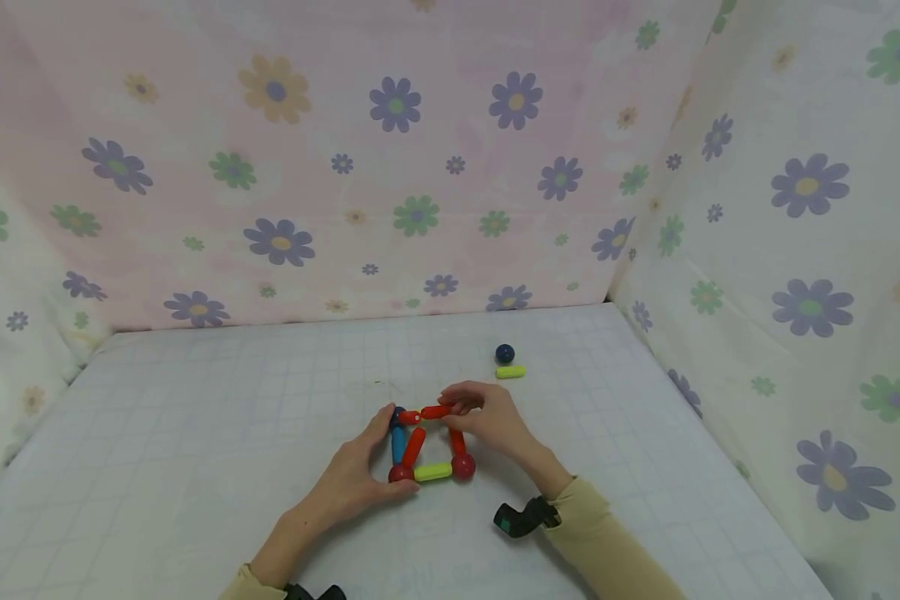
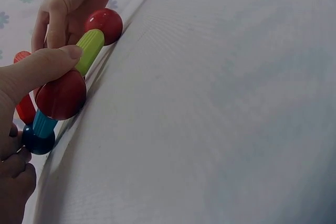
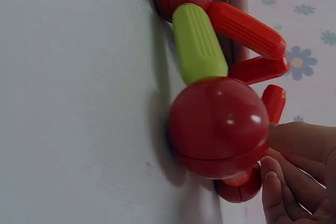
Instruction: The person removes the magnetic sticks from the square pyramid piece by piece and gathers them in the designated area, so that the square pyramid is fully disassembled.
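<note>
A ball-and-stick toy frame sits on the table. Along its front, a yellow-green stick (image 1: 432, 472) joins two red balls (image 1: 462, 466). A blue stick (image 1: 398, 446) runs back to a dark blue ball (image 2: 38, 140); a leaning red stick (image 1: 414, 447) rises from the front-left ball. My left hand (image 1: 356, 475) holds the left side, thumb at the front-left red ball (image 2: 62, 95), fingers by the blue ball. My right hand (image 1: 490, 418) pinches a red stick (image 1: 437, 412) above the back edge. Beneath its fingers another red ball (image 3: 240, 188) shows in the right wrist view.
Beyond the frame, a loose dark blue ball (image 1: 505, 354) and a yellow-green stick (image 1: 510, 372) lie on the white gridded table (image 1: 195, 417). Flowered cloth (image 1: 450, 192) hangs behind the table and along its sides.
</note>
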Demonstrator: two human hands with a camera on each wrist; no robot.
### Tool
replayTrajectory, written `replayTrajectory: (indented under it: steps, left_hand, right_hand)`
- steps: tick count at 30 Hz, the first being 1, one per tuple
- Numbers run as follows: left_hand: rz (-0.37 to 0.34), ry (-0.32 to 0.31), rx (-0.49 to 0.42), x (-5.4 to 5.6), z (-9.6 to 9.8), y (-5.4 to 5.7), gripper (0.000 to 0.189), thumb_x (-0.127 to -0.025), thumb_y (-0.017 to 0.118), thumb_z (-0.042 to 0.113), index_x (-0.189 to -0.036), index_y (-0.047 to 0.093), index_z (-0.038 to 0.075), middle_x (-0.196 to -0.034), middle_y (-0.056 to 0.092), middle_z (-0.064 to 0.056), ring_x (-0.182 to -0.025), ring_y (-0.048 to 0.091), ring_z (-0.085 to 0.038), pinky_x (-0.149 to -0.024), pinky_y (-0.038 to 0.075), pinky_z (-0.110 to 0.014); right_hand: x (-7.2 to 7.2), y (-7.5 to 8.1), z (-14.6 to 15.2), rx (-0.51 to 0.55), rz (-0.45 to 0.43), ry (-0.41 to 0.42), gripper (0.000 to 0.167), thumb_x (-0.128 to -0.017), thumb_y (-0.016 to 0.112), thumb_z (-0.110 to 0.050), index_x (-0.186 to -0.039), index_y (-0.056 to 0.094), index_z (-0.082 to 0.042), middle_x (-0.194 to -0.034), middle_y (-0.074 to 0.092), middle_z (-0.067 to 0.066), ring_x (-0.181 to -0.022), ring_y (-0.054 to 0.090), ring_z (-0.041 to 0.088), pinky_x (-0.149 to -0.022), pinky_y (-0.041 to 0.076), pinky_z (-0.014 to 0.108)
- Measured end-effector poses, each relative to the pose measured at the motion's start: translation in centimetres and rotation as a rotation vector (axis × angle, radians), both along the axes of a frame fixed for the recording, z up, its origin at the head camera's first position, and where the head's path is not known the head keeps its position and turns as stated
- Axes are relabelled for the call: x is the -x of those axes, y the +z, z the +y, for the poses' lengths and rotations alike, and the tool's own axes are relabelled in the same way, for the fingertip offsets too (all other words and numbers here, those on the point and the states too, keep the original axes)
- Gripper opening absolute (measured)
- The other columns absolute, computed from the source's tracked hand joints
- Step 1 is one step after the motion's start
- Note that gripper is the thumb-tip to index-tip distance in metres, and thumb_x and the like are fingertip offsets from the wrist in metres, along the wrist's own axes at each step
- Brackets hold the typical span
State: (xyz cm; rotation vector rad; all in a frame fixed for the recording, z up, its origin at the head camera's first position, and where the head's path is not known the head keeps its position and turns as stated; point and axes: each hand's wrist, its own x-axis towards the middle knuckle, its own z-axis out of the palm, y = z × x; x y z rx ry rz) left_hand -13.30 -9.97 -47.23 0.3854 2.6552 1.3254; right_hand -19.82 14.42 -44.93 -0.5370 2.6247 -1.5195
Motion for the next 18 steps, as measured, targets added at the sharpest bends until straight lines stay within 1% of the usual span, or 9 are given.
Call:
replayTrajectory:
  steps: [3, 9, 18]
  left_hand:
    - [-0.002, -0.002, -0.006, -0.08, 0.01, 0.12, 0.11, -0.072, 0.087, 0.046, -0.16, 0.026, 0.02, -0.163, 0.032, -0.002, -0.15, 0.031, -0.028, -0.114, 0.036, -0.055]
    - [0.003, 0.001, -0.008, -0.07, 0.08, 0.1, 0.109, -0.073, 0.087, 0.046, -0.159, 0.026, 0.019, -0.163, 0.032, -0.003, -0.15, 0.031, -0.028, -0.115, 0.035, -0.055]
    - [0.006, 0.002, -0.006, -0.03, 0.17, -0.03, 0.11, -0.072, 0.087, 0.047, -0.16, 0.026, 0.019, -0.163, 0.032, -0.002, -0.15, 0.031, -0.028, -0.115, 0.036, -0.055]
  right_hand:
    - [-0.06, -0.32, -0.24, -0.005, 0.021, 0.005, 0.031, -0.084, 0.08, -0.009, -0.114, 0.073, -0.01, -0.102, 0.074, 0.002, -0.084, 0.062, 0.015, -0.075, 0.054, 0.023]
    - [-0.17, -0.68, -0.54, -0.025, 0.042, -0.005, 0.031, -0.084, 0.078, -0.007, -0.115, 0.073, -0.011, -0.1, 0.073, 0.001, -0.084, 0.06, 0.015, -0.073, 0.052, 0.021]
    - [-0.24, -0.81, -0.66, -0.076, 0.058, -0.023, 0.033, -0.083, 0.078, -0.004, -0.116, 0.073, -0.009, -0.09, 0.068, -0.001, -0.083, 0.058, 0.015, -0.071, 0.05, 0.022]
